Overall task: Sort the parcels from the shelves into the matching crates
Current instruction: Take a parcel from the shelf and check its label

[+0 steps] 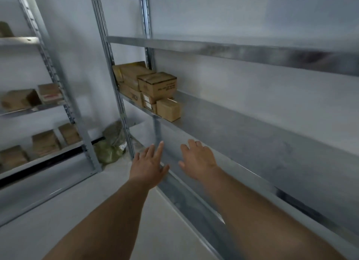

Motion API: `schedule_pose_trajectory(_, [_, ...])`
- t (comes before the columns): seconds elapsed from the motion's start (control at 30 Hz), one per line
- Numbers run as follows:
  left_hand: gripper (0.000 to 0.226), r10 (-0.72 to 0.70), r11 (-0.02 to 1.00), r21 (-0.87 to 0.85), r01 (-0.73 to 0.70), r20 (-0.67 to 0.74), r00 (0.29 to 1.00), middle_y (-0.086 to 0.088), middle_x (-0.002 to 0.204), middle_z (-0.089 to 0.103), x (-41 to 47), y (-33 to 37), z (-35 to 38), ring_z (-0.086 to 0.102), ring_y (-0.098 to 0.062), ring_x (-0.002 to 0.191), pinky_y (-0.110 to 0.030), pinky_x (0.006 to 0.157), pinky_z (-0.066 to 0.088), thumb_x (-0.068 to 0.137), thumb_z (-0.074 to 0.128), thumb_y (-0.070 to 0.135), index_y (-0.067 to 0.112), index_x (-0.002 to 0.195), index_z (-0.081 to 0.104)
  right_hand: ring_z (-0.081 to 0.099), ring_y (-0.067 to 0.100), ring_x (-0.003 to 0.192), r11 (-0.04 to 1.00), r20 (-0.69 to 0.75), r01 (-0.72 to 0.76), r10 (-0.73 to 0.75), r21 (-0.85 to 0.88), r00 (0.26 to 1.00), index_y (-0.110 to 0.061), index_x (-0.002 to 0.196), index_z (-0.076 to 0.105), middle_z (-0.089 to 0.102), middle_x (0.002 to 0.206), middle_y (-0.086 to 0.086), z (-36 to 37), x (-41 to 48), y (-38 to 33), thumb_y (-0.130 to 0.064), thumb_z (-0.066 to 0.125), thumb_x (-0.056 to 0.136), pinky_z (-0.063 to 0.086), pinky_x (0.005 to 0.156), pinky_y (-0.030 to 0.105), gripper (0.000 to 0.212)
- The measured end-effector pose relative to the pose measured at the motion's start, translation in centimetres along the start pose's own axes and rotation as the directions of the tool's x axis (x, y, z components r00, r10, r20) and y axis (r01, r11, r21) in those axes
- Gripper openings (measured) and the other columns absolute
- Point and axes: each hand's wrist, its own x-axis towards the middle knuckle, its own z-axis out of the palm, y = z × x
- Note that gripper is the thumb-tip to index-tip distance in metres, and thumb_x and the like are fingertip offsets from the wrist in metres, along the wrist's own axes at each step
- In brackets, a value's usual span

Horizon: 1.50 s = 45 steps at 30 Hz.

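Both hands empty: left hand (148,162) and right hand (198,160) were out side by side, fingers straight and spread, gripping nothing. Parcels (153,90) sat stacked on the shelf (233,127), well beyond the fingertips, up and slightly left. No crates in view. Risk as I read it: pulling the small box (168,109) nearest the hands could tip the pile beside it. Labels were too blurred to read, so a mis-sort looked possible
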Motion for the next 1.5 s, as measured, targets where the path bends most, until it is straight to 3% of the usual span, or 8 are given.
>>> schedule_pose_trajectory(0.2, [0.073, 0.029, 0.999, -0.018, -0.029, 0.014, 0.999, -0.004, 0.16, 0.013, 8.0, -0.4, 0.2, 0.02, -0.023, 0.145, -0.039, 0.116, 0.018, 0.096, 0.032, 0.057, 0.027, 0.153, -0.004, 0.044, 0.028, 0.121, 1.0, 0.057, -0.021, 0.02, 0.02, 0.998, -0.011, 0.13, 0.043, 0.045, 0.132, 0.013, 0.3, 9.0, 2.6, -0.039, 0.044, 0.098, 0.041, 0.091, 0.038, 0.042])
schedule_pose_trajectory(0.5, [0.072, 0.006, 0.997, -0.075, 0.0, 0.081, 0.997, -0.004, 0.16, 0.014, 17.4, -7.7, 2.3, 0.02, -0.025, 0.144, -0.04, 0.116, 0.021, 0.097, 0.033, 0.054, 0.026, 0.153, 0.0, 0.045, 0.028, 0.12, 0.999, 0.055, -0.041, 0.04, 0.013, 0.998, -0.009, 0.133, 0.043, 0.047, 0.132, 0.014, 1.9, 19.6, 1.0, -0.037, 0.041, 0.1, 0.04, 0.089, 0.035, 0.044])
schedule_pose_trajectory(0.7, [0.069, 0.172, 0.979, -0.123, -0.161, 0.087, 0.981, -0.007, 0.158, 0.018, 26.0, -10.3, 2.3, 0.026, -0.026, 0.141, -0.039, 0.112, 0.029, 0.098, 0.032, 0.051, 0.02, 0.153, 0.005, 0.043, 0.03, 0.122, 0.972, 0.093, -0.235, 0.234, 0.008, 0.968, -0.008, 0.134, 0.046, 0.047, 0.133, 0.014, 2.2, 25.9, 0.9, -0.034, 0.039, 0.1, 0.04, 0.091, 0.037, 0.043])
schedule_pose_trajectory(0.87, [0.068, 0.214, 0.95, -0.247, -0.191, 0.069, 0.974, -0.008, 0.157, 0.022, 32.7, -12.3, 2.2, 0.026, -0.027, 0.14, -0.04, 0.111, 0.032, 0.098, 0.033, 0.052, 0.018, 0.152, 0.011, 0.043, 0.029, 0.123, 0.925, 0.13, -0.38, 0.376, 0.009, 0.917, -0.009, 0.135, 0.044, 0.046, 0.134, 0.012, 2.3, 30.2, 0.9, -0.036, 0.04, 0.1, 0.04, 0.094, 0.036, 0.044])
schedule_pose_trajectory(1.17, [0.067, 0.258, 0.879, -0.429, -0.206, 0.064, 0.964, -0.014, 0.157, 0.02, 41.4, -12.1, 4.5, 0.025, -0.032, 0.14, -0.04, 0.109, 0.03, 0.101, 0.034, 0.041, 0.006, 0.152, 0.008, 0.047, 0.03, 0.122, 0.727, 0.135, -0.671, 0.658, 0.142, 0.741, -0.007, 0.131, 0.045, 0.049, 0.132, 0.014, 4.5, 35.4, 1.5, -0.041, 0.034, 0.1, 0.041, 0.095, 0.038, 0.048])
schedule_pose_trajectory(1.37, [0.06, 0.209, 0.802, -0.586, -0.116, 0.094, 0.973, -0.017, 0.154, 0.024, 43.1, -12.2, 5.7, 0.027, -0.033, 0.139, -0.039, 0.11, 0.027, 0.102, 0.033, 0.037, 0.009, 0.152, 0.014, 0.051, 0.032, 0.121, 0.59, 0.177, -0.748, 0.737, 0.304, 0.653, -0.009, 0.13, 0.045, 0.054, 0.132, 0.015, 5.8, 38.6, 1.4, -0.044, 0.035, 0.101, 0.041, 0.096, 0.039, 0.047])
schedule_pose_trajectory(1.5, [0.054, 0.182, 0.765, -0.638, -0.093, 0.076, 0.98, -0.019, 0.146, 0.039, 44.1, -12.2, 6.1, 0.036, -0.034, 0.133, -0.04, 0.107, 0.032, 0.101, 0.035, 0.036, 0.011, 0.148, 0.026, 0.053, 0.034, 0.12, 0.483, 0.204, -0.749, 0.761, 0.454, 0.615, -0.01, 0.137, 0.041, 0.057, 0.13, 0.017, 6.5, 39.4, 1.3, -0.03, 0.039, 0.1, 0.041, 0.097, 0.036, 0.042])
